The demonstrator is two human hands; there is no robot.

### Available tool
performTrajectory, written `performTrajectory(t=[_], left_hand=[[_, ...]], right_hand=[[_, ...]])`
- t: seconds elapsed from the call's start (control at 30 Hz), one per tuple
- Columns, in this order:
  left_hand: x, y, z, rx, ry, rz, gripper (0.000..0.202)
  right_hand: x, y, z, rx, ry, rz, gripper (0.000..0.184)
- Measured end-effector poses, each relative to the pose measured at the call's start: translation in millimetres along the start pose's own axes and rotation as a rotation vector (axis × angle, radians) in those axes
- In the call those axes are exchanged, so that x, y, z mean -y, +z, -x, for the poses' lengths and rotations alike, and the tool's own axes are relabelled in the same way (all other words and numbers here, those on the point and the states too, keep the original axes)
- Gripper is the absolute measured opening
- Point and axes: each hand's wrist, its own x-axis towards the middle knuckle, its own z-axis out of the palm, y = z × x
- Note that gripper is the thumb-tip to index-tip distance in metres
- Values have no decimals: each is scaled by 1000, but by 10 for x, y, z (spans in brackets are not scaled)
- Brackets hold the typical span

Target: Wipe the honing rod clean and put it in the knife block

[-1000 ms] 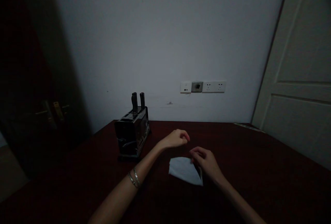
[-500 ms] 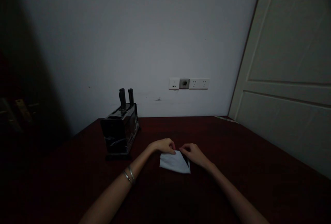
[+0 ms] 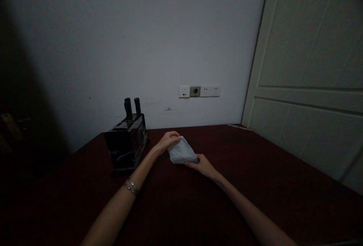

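A white folded cloth or paper (image 3: 181, 152) is lifted off the dark red table (image 3: 255, 178) between both hands. My left hand (image 3: 167, 141) grips its upper left corner with closed fingers. My right hand (image 3: 202, 164) pinches its lower right edge, resting low near the tabletop. My left wrist wears thin bangles (image 3: 130, 186). The room is dim, so the sheet's material is unclear.
A black knife block (image 3: 126, 144) with two dark handles (image 3: 132, 108) stands on the table left of my hands. A row of wall sockets (image 3: 199, 91) sits on the white wall behind. A pale door (image 3: 309, 83) closes the right side.
The white sheet, lying flat on the table before, is now raised and held tilted between both hands. My left hand went from empty to gripping it. The view shifted right.
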Motion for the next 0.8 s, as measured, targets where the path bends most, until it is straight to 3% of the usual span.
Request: performTrajectory(t=[0.17,0.3,0.43,0.63,0.8], left_hand=[[-112,-119,6,-88,36,106,33],[-51,-155,-31,-103,68,-124,43],[65,-51,-66,-81,92,-278,38],[143,460,-191,-16,93,-327,18],[-121,1074,-501,-70,196,-322,15]], right_hand=[[-56,-41,-53,-92,23,-96,30],[-71,-186,-108,-180,53,-183,37],[-65,-369,-114,-284,96,-259,41],[-87,-894,62,-321,166,-292,33],[94,-1639,265,-404,153,-140,26]])
